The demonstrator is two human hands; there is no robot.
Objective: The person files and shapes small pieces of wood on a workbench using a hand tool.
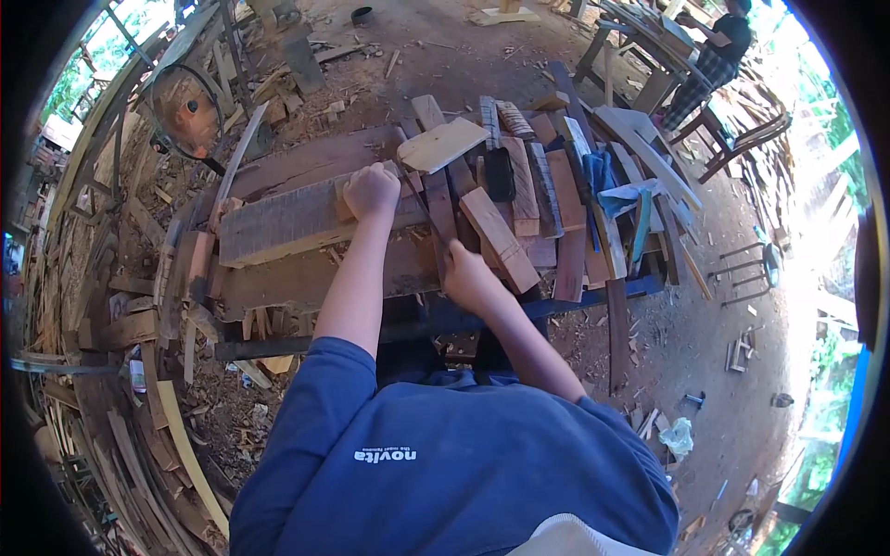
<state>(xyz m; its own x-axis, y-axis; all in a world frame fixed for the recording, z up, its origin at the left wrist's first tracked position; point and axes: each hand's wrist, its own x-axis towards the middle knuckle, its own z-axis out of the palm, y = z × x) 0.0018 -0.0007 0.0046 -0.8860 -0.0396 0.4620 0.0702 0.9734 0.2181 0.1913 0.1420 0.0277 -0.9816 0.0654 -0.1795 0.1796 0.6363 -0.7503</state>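
Note:
My left hand (pixel 374 192) is closed in a fist around a small reddish piece of wood (pixel 413 184), pressing it on the end of a thick, weathered beam (pixel 287 219). My right hand (pixel 473 278) is wrapped round the near end of a long, thin, dark blade-like tool (pixel 427 206). The tool slants up and away from that fist, its far end beside the small piece of wood. Just beyond my left hand lies a pale, flat board (pixel 443 145). A light wooden block (pixel 499 239) rests right of the tool.
Offcuts and a black box-like object (pixel 499 174) crowd the bench's right side, with a blue cloth (pixel 598 171) among them. A round-guarded fan (pixel 185 109) stands at left. Another person (pixel 723 51) is at the far right, near a chair (pixel 732 139). Scraps litter the floor.

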